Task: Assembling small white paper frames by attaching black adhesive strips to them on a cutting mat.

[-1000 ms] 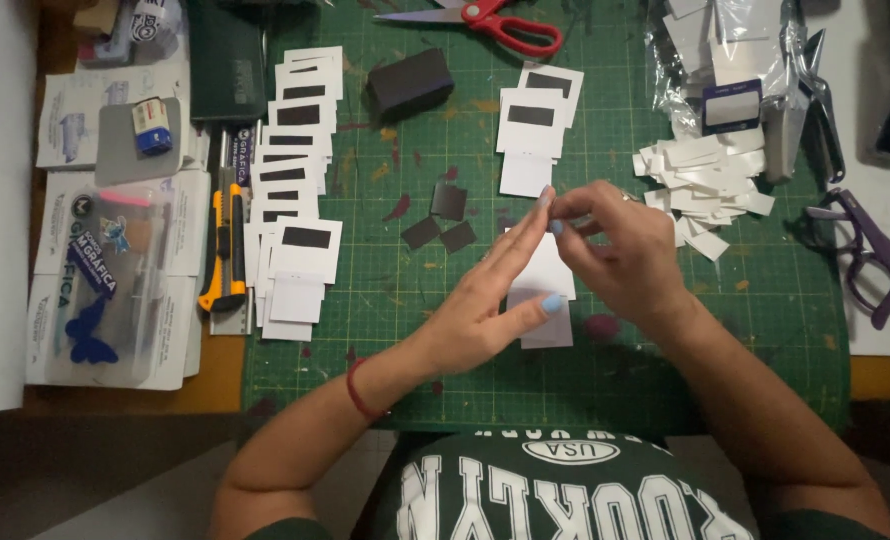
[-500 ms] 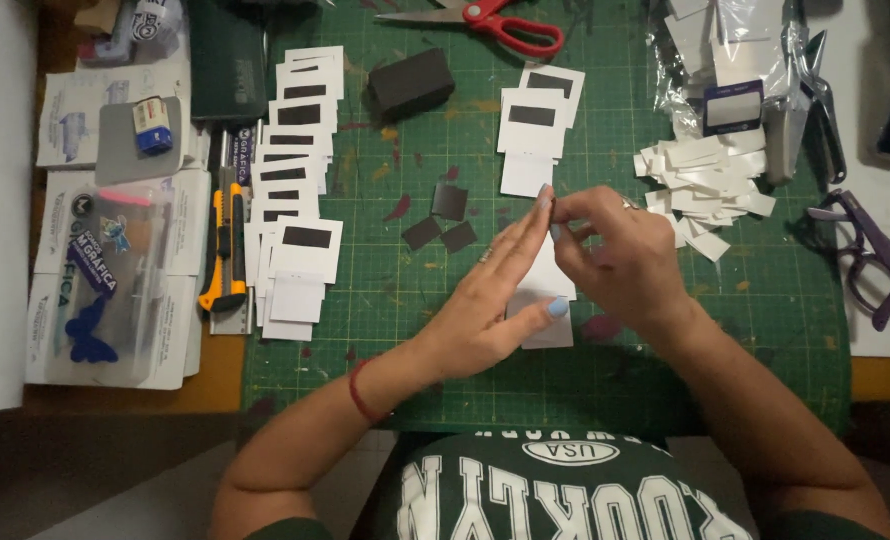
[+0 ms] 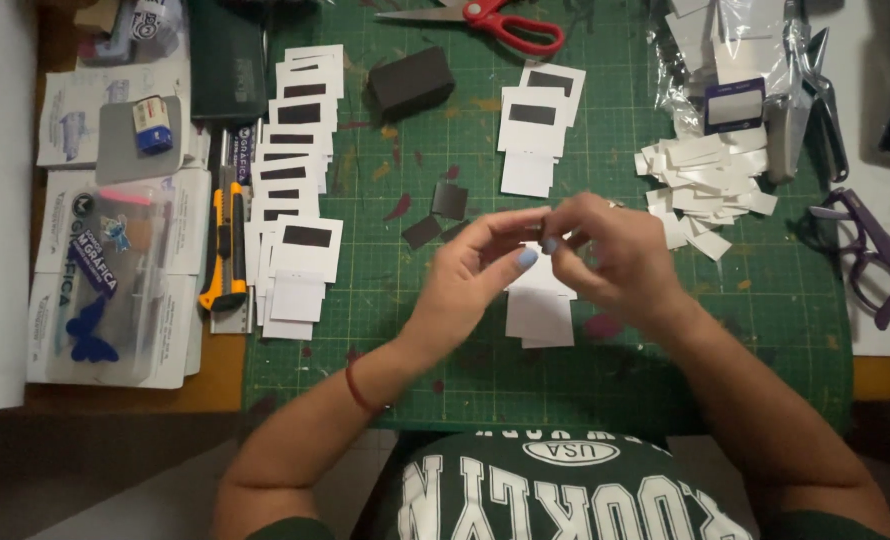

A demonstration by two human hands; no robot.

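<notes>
A small white card frame [image 3: 540, 300] sits just below the middle of the picture, half under the two hands, with a second white piece beneath it on the green cutting mat [image 3: 605, 400]. The left hand [image 3: 470, 280] and the right hand [image 3: 615, 250] meet above it, fingertips pinched together on something tiny and dark at the card's top edge; I cannot tell exactly what that bit is. The card looks very light, thin and easy to crease, so it is probably best taken by its white border with fingertips only, keeping off the dark window.

Just above and left of the hands lie two loose dark squares [image 3: 450, 200]. Further left a long overlapping row of finished frames [image 3: 295, 200] runs up the mat, beside a yellow utility knife [image 3: 227, 240]. Above centre is a short stack of frames [image 3: 535, 125], a black block [image 3: 412, 80] and red scissors [image 3: 510, 25]. At the right, a heap of white scraps [image 3: 710, 180] and purple glasses [image 3: 870, 250].
</notes>
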